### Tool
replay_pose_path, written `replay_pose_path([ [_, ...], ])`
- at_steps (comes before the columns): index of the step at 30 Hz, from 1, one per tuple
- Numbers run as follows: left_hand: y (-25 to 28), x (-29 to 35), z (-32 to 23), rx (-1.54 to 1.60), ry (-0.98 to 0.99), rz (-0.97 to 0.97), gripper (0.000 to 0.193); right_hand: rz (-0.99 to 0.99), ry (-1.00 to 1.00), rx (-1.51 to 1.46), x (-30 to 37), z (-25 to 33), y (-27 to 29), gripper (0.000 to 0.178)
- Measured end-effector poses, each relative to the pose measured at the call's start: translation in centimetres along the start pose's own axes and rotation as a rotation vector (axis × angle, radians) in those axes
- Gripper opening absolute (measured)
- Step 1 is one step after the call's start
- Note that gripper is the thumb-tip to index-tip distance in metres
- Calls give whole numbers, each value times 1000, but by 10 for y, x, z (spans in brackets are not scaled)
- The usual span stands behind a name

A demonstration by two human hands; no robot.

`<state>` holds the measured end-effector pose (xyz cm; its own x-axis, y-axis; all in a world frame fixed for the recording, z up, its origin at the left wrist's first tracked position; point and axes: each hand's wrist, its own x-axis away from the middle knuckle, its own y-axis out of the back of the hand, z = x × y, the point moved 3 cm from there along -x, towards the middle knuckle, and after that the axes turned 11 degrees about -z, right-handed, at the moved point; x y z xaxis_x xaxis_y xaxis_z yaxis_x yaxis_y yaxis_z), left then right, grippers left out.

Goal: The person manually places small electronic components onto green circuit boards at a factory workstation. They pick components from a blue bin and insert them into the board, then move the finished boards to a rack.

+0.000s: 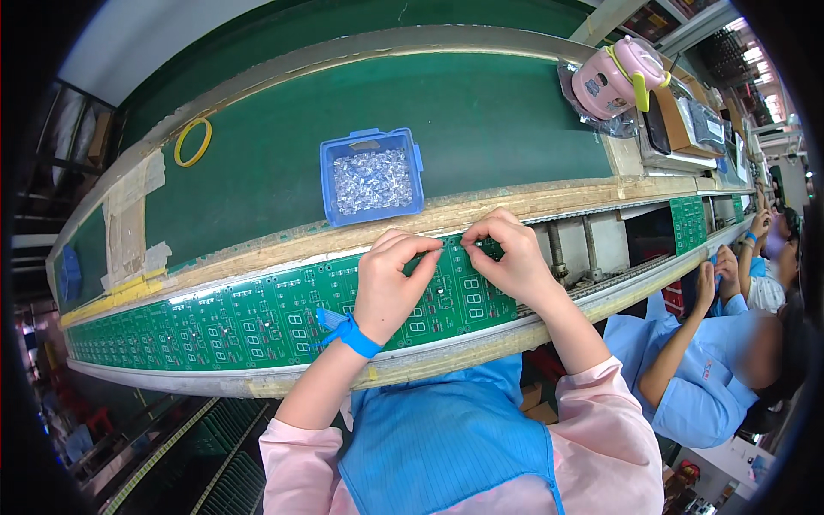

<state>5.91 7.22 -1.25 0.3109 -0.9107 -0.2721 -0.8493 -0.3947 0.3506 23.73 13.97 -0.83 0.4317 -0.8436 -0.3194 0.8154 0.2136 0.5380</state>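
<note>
Reaches with both bare hands to the upper edge of a row of green circuit boards (pixel 442 296), laid along the conveyor rail (pixel 403 362) in front of the body. Holds the left hand (pixel 390 279) with thumb and forefinger drawn nearly tip to tip, other fingers curled in. Holds the right hand (pixel 515 262) just beside it, likewise narrowed at thumb and forefinger, other fingers bent. Cannot tell of any small part in either pinch, too tiny at the tips to make out. Covers portions of the boards with both hands and with the blue wristband (pixel 356 336) on the left wrist. Shrinks and bends toward the far left of the row, losing fine detail there. Beyond the wooden strip (pixel 524 194), near the hands, shows a blue bin (pixel 329 193) on the green tabletop (pixel 481 112), covered across its floor by small clear parts (pixel 373 180), hard to separate singly. At upper right, hides the contents of a pink container (pixel 611 81) behind opaque walls. At right, shows a co-worker in light blue (pixel 695 378), with hands raised near the rail; cannot tell of anything held there.
</note>
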Motion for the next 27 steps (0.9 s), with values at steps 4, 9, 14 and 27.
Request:
replay_pose_path([
  [4,0,0,4,47,57,14,12,13,48,44,0,5,0,18],
  [9,1,1,8,119,144,30,12,79,77,94,-4,9,0,21],
  [14,-1,2,10,177,215,59,12,144,-18,122,-12,10,4,28],
  [27,-1,5,12,335,231,85,12,36,416,211,-93,49,-12,12],
])
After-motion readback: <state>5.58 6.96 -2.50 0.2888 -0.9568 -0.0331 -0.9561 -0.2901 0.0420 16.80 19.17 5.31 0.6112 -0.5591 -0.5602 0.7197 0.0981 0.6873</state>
